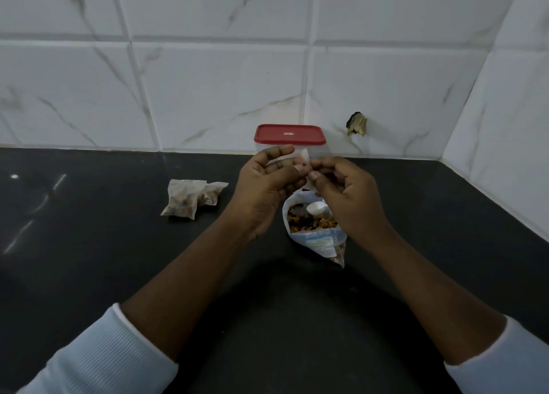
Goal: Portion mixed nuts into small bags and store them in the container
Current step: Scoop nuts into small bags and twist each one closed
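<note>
My left hand [267, 185] and my right hand [344, 194] meet above the counter, and both pinch a small clear empty bag [301, 157] between fingers and thumbs. Just below them stands the large open bag of mixed nuts [312, 224] with a white scoop [316, 208] lying inside. Behind the hands, a clear container with a red lid [289, 134] stands against the wall, lid on. Two filled small bags [190, 199] lie together on the counter to the left.
The black counter [89, 245] runs to a white marble-tile wall at the back and on the right. A dark broken hole [356, 123] marks the wall right of the container.
</note>
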The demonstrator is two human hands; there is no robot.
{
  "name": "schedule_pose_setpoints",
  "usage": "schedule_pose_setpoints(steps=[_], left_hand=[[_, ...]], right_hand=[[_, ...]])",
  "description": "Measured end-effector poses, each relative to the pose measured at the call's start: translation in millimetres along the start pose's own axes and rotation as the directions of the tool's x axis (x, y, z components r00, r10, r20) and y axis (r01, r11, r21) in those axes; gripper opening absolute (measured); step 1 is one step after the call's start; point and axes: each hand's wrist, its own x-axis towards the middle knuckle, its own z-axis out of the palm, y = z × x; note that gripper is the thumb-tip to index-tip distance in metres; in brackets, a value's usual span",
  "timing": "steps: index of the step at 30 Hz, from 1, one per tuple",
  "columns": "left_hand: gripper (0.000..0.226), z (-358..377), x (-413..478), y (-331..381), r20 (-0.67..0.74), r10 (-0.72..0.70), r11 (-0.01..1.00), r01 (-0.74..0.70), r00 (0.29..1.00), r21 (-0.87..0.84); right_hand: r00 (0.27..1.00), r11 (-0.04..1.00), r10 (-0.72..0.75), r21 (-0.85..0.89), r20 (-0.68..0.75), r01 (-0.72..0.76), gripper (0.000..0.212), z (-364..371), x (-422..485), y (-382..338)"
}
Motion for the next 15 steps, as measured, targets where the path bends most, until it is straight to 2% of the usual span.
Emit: schedule_pose_setpoints(steps=[5,9,12,15], left_hand=[[0.031,1.6,-4.6,-5.0,-0.047,0.163,0.963,-0.148,0.986,0.226],[0.030,2.4,-4.8,-5.1,-0.073,0.248,0.923,-0.213,0.966,0.320],[0.029,0.6,-4.7,-7.4,-0.071,0.271,0.900,-0.227,0.960,0.371],[0.029,0.9,-5.8,-8.5,-0.059,0.321,0.842,-0.257,0.945,0.474]], right_hand=[[1.000,1.000,-0.005,0.018,0.015,0.004,0.022,1.7,-1.2,-2.3],[1.000,0.999,-0.001,0.049,-0.024,0.002,0.019,2.1,0.6,-3.1],[1.000,1.000,-0.012,0.013,-0.022,0.012,0.019,2.8,-1.2,-3.4],[0.996,0.992,-0.077,-0.106,-0.052,0.071,0.016,2.4,-2.8,-3.2]])
